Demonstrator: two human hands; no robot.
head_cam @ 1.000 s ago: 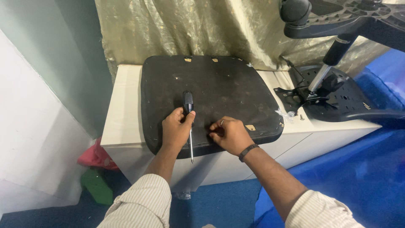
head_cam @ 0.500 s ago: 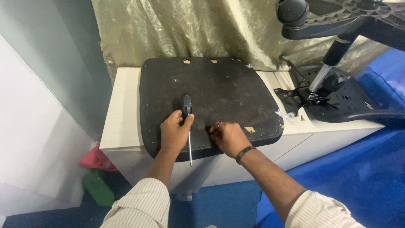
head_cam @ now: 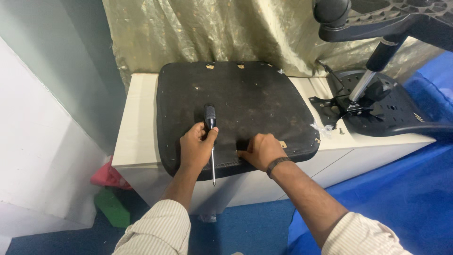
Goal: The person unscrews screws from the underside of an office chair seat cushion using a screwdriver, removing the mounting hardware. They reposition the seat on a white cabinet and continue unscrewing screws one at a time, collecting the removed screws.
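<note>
Black seat cushion (head_cam: pixel 236 101): upside-down chair seat pad, dusty, flat on a white cabinet (head_cam: pixel 137 123), pretty much dead center of the head view. A few tan scraps are stuck along its far edge.
Left hand (head_cam: pixel 196 148): fist wrapped tight round a screwdriver (head_cam: pixel 210 137), sitting on the near edge of the cushion at about 7 o'clock from its middle.
Screwdriver: black handle sticks up toward 12 o'clock, thin metal shaft points down toward 6 and hangs past the cushion's front edge.
Right hand (head_cam: pixel 262 150): fingers curled and pressed down on the cushion's near edge, just at 3 o'clock of the left hand. Can't tell if it's actually pinching anything, the fingertips are tucked under. Dark wristband (head_cam: pixel 277 164) on the wrist.
Chair base (head_cam: pixel 377 101): black plastic, with a metal gas-lift column, lying on the cabinet at 3 o'clock of the cushion, apart from it.
Backdrop: crinkly gold-green sheet (head_cam: pixel 226 33) at 12 o'clock.
Floor: blue mat (head_cam: pixel 410 198) at 4 o'clock, red and green stuff (head_cam: pixel 111 193) at 8 o'clock.
</note>
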